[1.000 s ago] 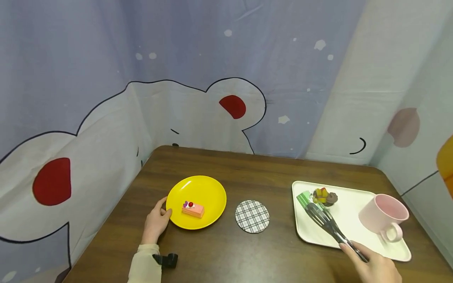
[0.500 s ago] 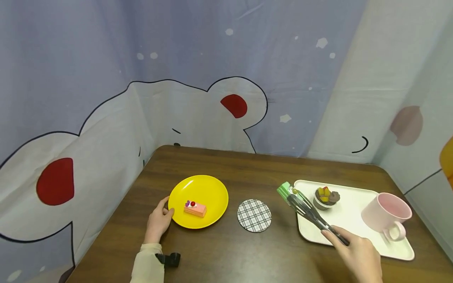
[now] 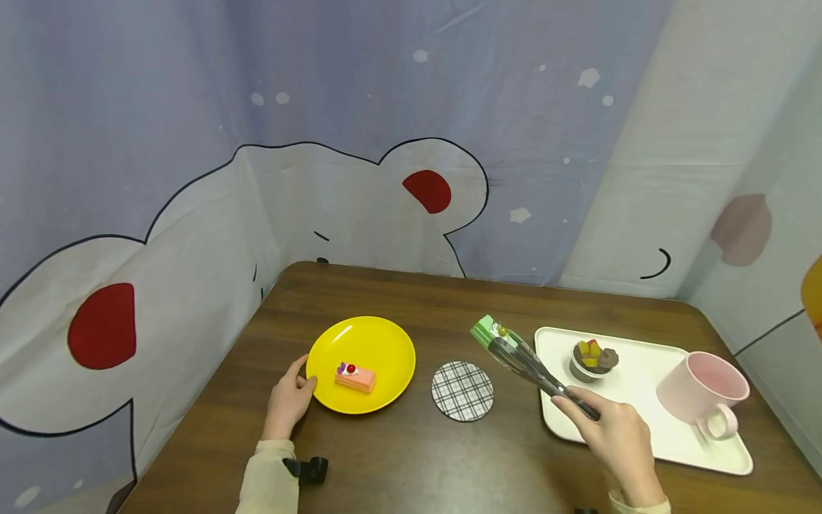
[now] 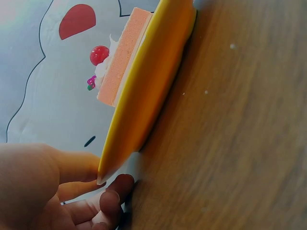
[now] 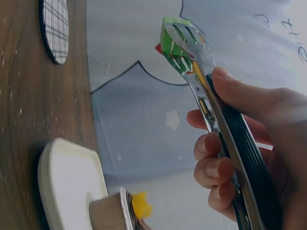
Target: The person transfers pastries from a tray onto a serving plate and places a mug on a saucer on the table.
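Note:
My left hand point(image 3: 288, 401) pinches the near-left rim of a yellow plate point(image 3: 394, 350), thumb above and fingers below, as the left wrist view shows. On that plate lies a pink cake slice point(image 3: 355, 379) with a red cherry and a purple decoration on top. My right hand point(image 3: 610, 428) grips black-handled serving tongs point(image 3: 539, 371). Between the metal heads of the tongs is a green cake slice point(image 5: 171, 40), held up in the air between the round coaster and the tray.
A checked round coaster point(image 3: 462, 391) lies mid-table point(image 3: 398, 457). At right, a cream tray point(image 3: 632, 357) holds a fruit-topped cupcake point(image 3: 591, 360) and a pink mug point(image 3: 696, 389). A printed curtain point(image 3: 359, 86) stands behind the table.
My right hand has lifted the green cake slice off the tray with the tongs and carried it left. My left hand stays at the plate's rim.

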The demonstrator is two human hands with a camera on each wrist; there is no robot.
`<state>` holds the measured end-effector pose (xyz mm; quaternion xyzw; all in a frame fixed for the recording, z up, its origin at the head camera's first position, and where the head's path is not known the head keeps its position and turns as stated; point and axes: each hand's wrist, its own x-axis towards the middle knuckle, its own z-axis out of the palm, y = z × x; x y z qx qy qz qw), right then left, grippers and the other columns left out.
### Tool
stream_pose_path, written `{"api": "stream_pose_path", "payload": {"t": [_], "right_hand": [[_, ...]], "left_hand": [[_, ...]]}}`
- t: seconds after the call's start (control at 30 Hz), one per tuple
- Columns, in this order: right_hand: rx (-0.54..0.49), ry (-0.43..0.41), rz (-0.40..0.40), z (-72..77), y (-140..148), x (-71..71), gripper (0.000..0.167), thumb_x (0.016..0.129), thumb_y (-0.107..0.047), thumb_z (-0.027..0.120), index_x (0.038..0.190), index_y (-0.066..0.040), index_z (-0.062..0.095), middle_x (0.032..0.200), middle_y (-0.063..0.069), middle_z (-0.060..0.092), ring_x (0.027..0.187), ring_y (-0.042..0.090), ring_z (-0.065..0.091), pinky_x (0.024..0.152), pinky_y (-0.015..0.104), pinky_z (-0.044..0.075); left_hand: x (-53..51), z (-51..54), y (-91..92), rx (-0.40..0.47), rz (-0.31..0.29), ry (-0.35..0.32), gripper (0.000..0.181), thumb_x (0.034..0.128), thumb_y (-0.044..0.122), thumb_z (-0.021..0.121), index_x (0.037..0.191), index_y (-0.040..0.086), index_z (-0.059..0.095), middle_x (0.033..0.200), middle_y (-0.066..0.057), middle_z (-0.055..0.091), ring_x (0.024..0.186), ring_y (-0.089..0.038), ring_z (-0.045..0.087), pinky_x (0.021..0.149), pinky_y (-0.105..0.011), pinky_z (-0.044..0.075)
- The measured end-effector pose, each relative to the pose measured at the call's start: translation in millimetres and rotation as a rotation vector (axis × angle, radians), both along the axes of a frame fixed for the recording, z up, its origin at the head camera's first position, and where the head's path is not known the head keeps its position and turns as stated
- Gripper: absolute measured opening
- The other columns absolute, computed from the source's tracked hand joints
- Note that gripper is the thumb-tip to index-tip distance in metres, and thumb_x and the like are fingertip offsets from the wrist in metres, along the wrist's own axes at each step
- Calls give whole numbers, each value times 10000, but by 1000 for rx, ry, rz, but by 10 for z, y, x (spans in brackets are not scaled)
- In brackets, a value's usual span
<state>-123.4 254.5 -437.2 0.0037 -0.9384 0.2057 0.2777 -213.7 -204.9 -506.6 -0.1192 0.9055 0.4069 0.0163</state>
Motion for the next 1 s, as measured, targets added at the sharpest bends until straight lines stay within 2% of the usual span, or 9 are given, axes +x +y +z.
{"api": "stream_pose_path", "payload": {"t": [0.2,0.37,0.57,0.73,1.0], "right_hand": [[11,37,56,-8,-168,-92,259,709,-318,821,908,-155,787,538,36,612,472,127,430,439,310,335],[39,81,126,6,-329,-160,261,707,-305,823,911,-147,787,623,59,690,462,125,480,427,313,374],[111,111,184,30,-445,-229,276,692,-317,828,905,-148,784,585,4,671,478,15,343,420,226,335],[139,153,221,66,-512,-294,281,685,-327,828,898,-147,785,596,8,686,463,19,405,422,227,350],[145,114,237,44,-660,-382,284,721,-339,804,910,-129,782,598,42,692,440,102,535,428,243,367]], "left_hand": [[-2,16,-23,-3,1,-1,549,974,191,501,1474,27,348,831,-131,552,691,-208,481,622,-287,357],[3,9,-26,-5,5,-14,553,974,200,499,1477,29,344,852,-138,558,704,-209,485,626,-283,359],[-1,-2,16,-3,1,-11,554,970,198,499,1477,34,346,853,-140,566,697,-208,485,622,-284,357],[-2,7,24,0,-2,-8,551,974,197,501,1476,34,346,853,-138,563,700,-208,486,624,-287,359],[0,6,9,-2,5,-13,553,974,199,505,1477,36,345,868,-146,572,708,-212,489,628,-288,365]]}}
